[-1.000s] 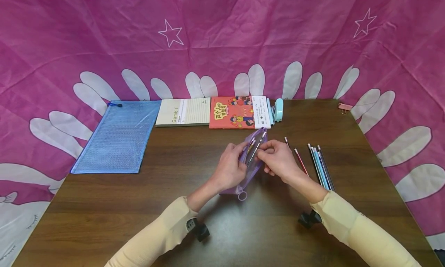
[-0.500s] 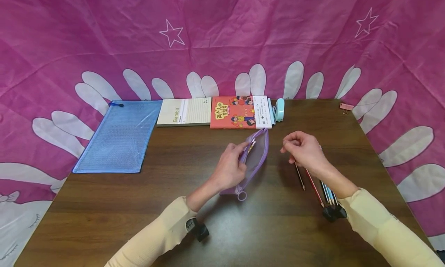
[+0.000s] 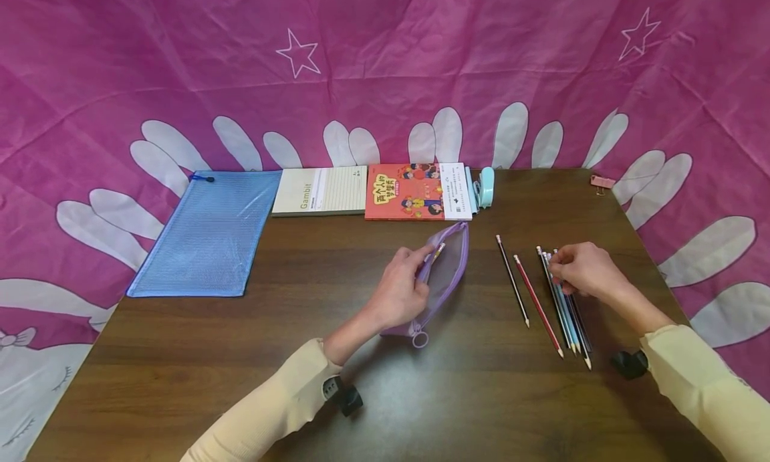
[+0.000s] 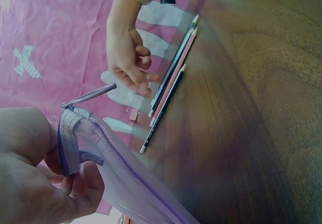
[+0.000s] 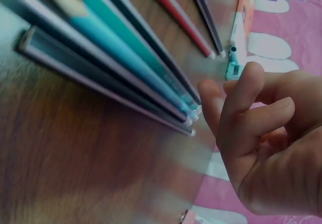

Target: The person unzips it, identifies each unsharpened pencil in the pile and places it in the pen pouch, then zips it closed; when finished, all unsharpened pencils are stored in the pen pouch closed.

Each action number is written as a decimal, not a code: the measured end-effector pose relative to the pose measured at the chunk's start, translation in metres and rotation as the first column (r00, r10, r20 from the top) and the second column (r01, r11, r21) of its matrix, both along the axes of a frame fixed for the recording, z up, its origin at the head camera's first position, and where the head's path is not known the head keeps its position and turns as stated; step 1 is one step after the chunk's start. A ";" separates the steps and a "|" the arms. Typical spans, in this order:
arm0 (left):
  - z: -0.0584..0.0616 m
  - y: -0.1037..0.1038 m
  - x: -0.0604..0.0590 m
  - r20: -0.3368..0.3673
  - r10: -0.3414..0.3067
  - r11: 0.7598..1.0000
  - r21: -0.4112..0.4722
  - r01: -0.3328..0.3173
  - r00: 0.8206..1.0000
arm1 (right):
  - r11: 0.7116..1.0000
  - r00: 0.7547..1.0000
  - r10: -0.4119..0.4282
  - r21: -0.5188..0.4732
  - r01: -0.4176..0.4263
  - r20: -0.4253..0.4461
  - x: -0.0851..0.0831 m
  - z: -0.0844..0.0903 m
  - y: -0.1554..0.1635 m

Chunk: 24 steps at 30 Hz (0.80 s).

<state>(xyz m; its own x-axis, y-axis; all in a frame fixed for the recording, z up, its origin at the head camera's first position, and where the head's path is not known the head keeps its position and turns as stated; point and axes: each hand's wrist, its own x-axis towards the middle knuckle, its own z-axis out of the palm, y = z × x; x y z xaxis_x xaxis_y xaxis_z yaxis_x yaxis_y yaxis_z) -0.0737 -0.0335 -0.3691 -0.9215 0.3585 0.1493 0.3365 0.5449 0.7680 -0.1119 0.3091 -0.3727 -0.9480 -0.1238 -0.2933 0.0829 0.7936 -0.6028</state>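
My left hand (image 3: pixel 400 289) grips one side of a purple zip pencil pouch (image 3: pixel 455 275), whose mouth gapes. The end of a pencil (image 3: pixel 440 251) shows inside it. Over the eraser ends of a bundle of several pencils (image 3: pixel 565 315) hovers my right hand (image 3: pixel 585 267), its fingers loosely bent. In the right wrist view those fingers (image 5: pixel 251 118) hold nothing and look apart from the pencils, which include a teal pencil (image 5: pixel 136 48). Left of the bundle lie a red pencil (image 3: pixel 539 307) and a black pencil (image 3: pixel 513 281), side by side.
Along the back edge of the wooden table (image 3: pixel 301 382) are a blue mesh zip bag (image 3: pixel 207 238), a Gambit notebook (image 3: pixel 319 191), a red book (image 3: pixel 403 191) and a mint-coloured stapler-like object (image 3: pixel 484 188). A pink clip (image 3: pixel 601 182) sits at the far right corner.
My right hand let go of a dark patterned pencil inside the pouch, then moved right to above the pencil bundle. My left hand has stayed on the pouch.
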 end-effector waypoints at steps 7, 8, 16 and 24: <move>-0.002 0.001 -0.001 -0.002 -0.005 1.000 -0.009 0.005 1.000 | 0.998 0.999 0.030 0.051 -0.031 0.017 -0.001 -0.007 0.008; -0.002 0.001 -0.001 -0.004 -0.005 1.000 -0.008 0.005 1.000 | 0.998 0.999 0.031 0.050 -0.032 0.020 -0.001 -0.007 0.009; -0.002 0.001 -0.002 0.005 -0.009 1.000 -0.001 0.009 1.000 | 0.998 0.999 0.039 0.050 -0.039 0.005 -0.001 -0.011 0.001; -0.003 0.000 -0.002 -0.001 -0.009 1.000 0.002 0.009 1.000 | 0.985 0.996 0.086 0.153 -0.081 -0.029 -0.002 -0.012 -0.008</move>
